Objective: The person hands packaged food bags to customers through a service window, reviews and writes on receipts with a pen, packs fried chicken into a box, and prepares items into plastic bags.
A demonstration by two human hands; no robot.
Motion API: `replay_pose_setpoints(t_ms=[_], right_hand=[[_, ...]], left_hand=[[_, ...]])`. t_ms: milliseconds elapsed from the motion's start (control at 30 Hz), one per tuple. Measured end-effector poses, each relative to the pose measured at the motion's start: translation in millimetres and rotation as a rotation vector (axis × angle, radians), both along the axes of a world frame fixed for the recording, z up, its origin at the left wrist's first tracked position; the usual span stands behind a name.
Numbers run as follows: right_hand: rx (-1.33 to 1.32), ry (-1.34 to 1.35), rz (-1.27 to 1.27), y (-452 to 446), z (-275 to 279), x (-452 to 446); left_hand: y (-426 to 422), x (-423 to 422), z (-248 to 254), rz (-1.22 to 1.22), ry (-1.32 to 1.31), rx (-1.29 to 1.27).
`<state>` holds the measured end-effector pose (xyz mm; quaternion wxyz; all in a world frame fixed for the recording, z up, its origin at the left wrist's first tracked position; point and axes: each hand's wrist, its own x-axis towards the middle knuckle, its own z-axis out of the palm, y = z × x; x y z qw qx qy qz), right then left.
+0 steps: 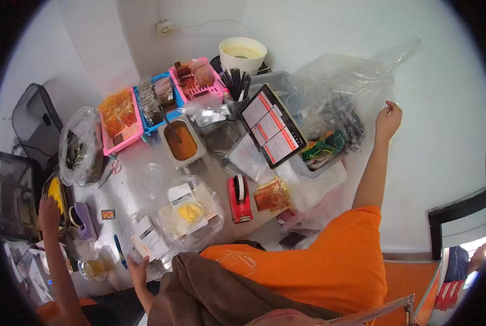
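Observation:
On the right, my right hand (390, 115) is raised beside a large clear plastic bag (335, 76), its fingers closed on the bag's thin edge. The bag lies over a grey bin (311, 171) holding dark wrapped items and a green packet. My left hand (140, 269) is low at the table's near edge, fingers apart and holding nothing visible. Just above it lies a clear pouch with a white label (150, 238). To the right of that, another clear bag (213, 204) contains a labelled packet and something yellow (190, 212).
A co-worker's hand (49, 209) is at a yellow-filled container (55, 190), far left. Nearby are a purple tape dispenser (84, 221), red dispenser (239, 200), sauce pan (182, 142), tablet (273, 126), scissors (111, 169), pink basket (136, 136) and blue basket (149, 129).

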<state>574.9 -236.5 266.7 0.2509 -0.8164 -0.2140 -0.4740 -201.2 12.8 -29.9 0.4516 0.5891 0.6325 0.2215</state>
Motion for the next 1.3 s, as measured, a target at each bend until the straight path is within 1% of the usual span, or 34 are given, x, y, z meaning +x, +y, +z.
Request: replay_pose_setpoints(t_ms=[33, 133, 200, 233, 300, 333, 367, 400, 433, 467, 500, 600, 633, 733, 800, 833, 867, 900, 933, 967, 1000, 1033, 1067, 1100, 1133, 1167, 1200, 1233, 1300], right_hand=[[-0.015, 0.175, -0.017, -12.8, -8.8, 28.2], [0.122, 0.981, 0.321, -45.1, -46.6, 105.3], [-0.089, 1.081, 0.486, -54.2, -67.0, 125.8], [-0.255, 1.101, 0.486, -52.3, -74.6, 128.2], [-0.654, 0.981, 0.276, -43.1, -72.3, 131.1], [-0.828, 0.886, 0.153, -37.3, -66.7, 130.6], [-0.953, 0.795, 0.037, -35.5, -63.0, 128.9], [-1.019, 0.732, -0.038, -35.8, -56.2, 126.1], [-1.071, 0.673, -0.11, -35.2, -49.5, 122.0], [-1.094, 0.642, -0.149, -37.5, -39.5, 119.6], [-1.111, 0.594, -0.177, -43.7, -33.7, 122.9], [-1.05, 0.492, -0.23, -63.7, -18.2, 129.3], [-1.013, 0.459, -0.251, -72.3, -10.8, 128.2], [-0.838, 0.327, -0.311, -98.2, 8.9, 109.4], [-0.588, 0.188, -0.332, -100.9, 27.7, 50.2], [-0.42, 0.132, -0.312, -83.0, 40.8, -10.9], [-0.252, 0.067, -0.276, -65.1, 53.8, -72.1], [-0.142, 0.041, -0.139, -36.6, 58.0, -147.3], [-0.032, 0.018, -0.002, -13.6, 60.3, -199.7], [-0.033, -0.047, 0.395, -3.3, 43.7, -211.3], [-0.101, 0.196, 0.656, 29.8, 40.5, -266.0], [-0.181, 0.502, 0.977, 60.7, 24.6, -296.5], [-0.223, 0.99, 1.319, 91.5, 7.1, -332.6], [-0.32, 1.076, 1.462, 123.5, -12.8, -383.2], [-0.659, 0.739, 1.444, 155.1, -34.1, -421.6], [-0.631, 0.79, 1.602, 175.4, -63.4, -458.5], [-0.715, 0.865, 1.706, 192.2, -103.2, -486.3], [-0.713, 0.808, 1.783, 207.2, -135.6, -517.3], [-0.922, 0.903, 1.731, 229.0, -180.8, -558.9]], left_hand=[[-2.4, -0.4, -1.0, 0.021, 0.058, -0.007], [-6.5, 9.5, 9.9, 0.079, 0.102, -0.032], [-9.1, 19.2, 27.5, 0.006, 0.027, -0.029], [-11.5, 27.3, 41.1, -0.011, 0.018, -0.017], [-8.6, 2.8, -4.8, 0.047, 0.05, 0.047], [-10.3, 24.9, 29.7, 0.08, 0.193, -0.038], [-10.1, 20.0, 24.6, 0.063, 0.139, -0.015], [-13.1, 30.3, 40.9, 0.105, 0.238, -0.014], [-11.4, 16.4, 16.1, 0.1, 0.27, 0.04], [-13.1, 24.2, 29.5, 0.086, 0.377, 0.079], [-14.1, 18.0, 17.2, 0.103, 0.311, 0.156], [-19.8, 25.8, 35.3, 0.212, 0.174, 0.127], [-20.1, 20.4, 25.8, 0.239, 0.144, 0.21], [-18.1, 12.2, 38.7, 0.37, -0.004, 0.126], [-18.0, 4.6, 47.6, 0.437, -0.041, 0.161], [-19.1, -0.2, 49.7, 0.475, -0.058, 0.178], [-21.4, -5.1, 48.4, 0.451, -0.003, 0.262], [-23.4, -11.0, 47.6, 0.426, 0.055, 0.347], [-25.1, -16.9, 48.1, 0.4, 0.116, 0.433], [-28.2, -21.0, 51.5, 0.393, 0.118, 0.417], [-31.9, -23.8, 57.7, 0.385, 0.122, 0.404], [-34.4, -27.6, 63.0, 0.373, 0.126, 0.385], [-37.8, -31.6, 65.8, 0.356, 0.109, 0.364], [-41.2, -35.4, 67.7, 0.339, 0.09, 0.344], [-44.0, -38.1, 68.9, 0.324, 0.071, 0.327], [-48.2, -40.6, 69.0, 0.323, 0.081, 0.334], [-53.3, -43.0, 68.8, 0.323, 0.091, 0.339], [-58.0, -44.9, 67.1, 0.325, 0.099, 0.344], [-67.0, -50.9, 60.4, 0.389, -0.003, 0.267]])
